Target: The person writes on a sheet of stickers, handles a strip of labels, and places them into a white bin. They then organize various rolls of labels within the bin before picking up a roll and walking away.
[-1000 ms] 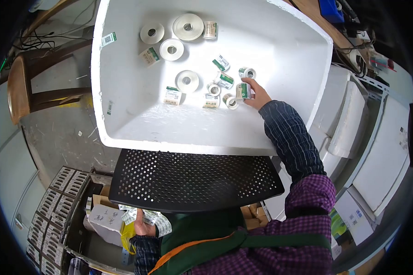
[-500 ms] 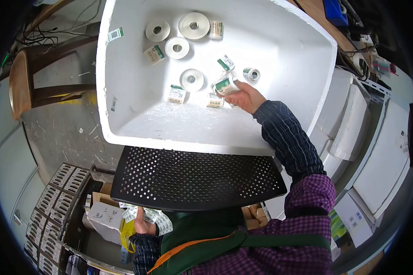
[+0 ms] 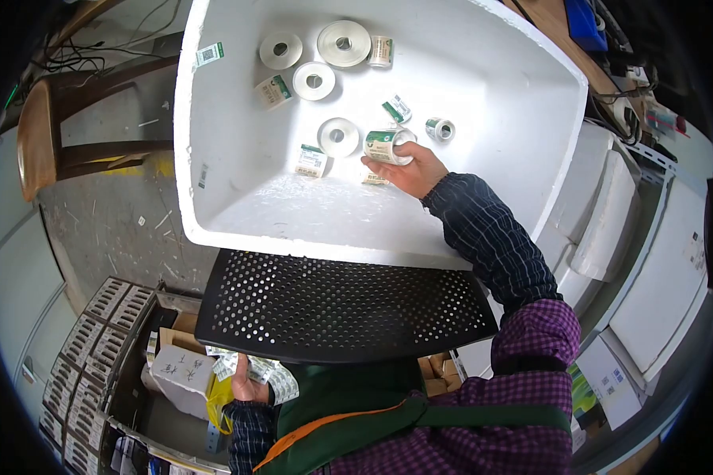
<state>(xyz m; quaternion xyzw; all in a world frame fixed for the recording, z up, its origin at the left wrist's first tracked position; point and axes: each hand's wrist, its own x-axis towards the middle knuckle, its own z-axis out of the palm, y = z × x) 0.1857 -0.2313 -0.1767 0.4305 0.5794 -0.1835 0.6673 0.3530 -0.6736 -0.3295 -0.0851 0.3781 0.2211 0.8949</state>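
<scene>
My right hand (image 3: 418,168) is closed on a roll of labels (image 3: 382,146), white with green print, inside a white foam box (image 3: 325,248). Under and beside that hand another label roll (image 3: 375,179) is partly hidden. Nearby lie a small roll (image 3: 440,129), a green-and-white roll (image 3: 397,109) and a flat-lying roll (image 3: 338,138). A roll with printed labels outward (image 3: 310,161) sits to the left. Low in the view, my left hand (image 3: 248,383) grips a bunch of printed label strips (image 3: 276,378) below the black perforated chair seat.
More label rolls (image 3: 343,43) are grouped at the box's far left. The box rests by a black perforated seat (image 3: 341,309). A wooden chair (image 3: 40,142) stands left; stacked printed boxes (image 3: 95,340) and a yellow bag (image 3: 219,402) are lower left. White cartons (image 3: 602,214) line the right.
My right hand has turned the label roll and drawn it slightly left and down. The whole view has shifted a little. My left hand stays where it was with the label strips.
</scene>
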